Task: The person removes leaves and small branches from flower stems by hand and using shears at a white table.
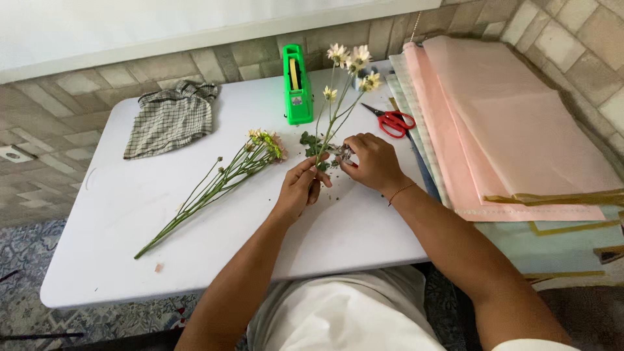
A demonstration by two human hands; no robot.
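Left hand (300, 188) pinches thin green daisy stems (331, 120), right hand (372, 162) nips the leaves; light, snappable, best gripped low.

I am seeing both of my forearms reaching up from the bottom edge, bare to the elbows. The left arm is rising from about six o'clock and angling toward one o'clock, ending with the left hand (300, 188) near the centre. Its fingers are curling inward, thumb and fingertips pinching together at the top. The right arm is coming in from five o'clock, slanting toward ten o'clock, a thin band circling its wrist. The right hand (370, 161) is sitting just at two o'clock of the left, knuckles up, fingers bending closed, with the two hands almost touching.
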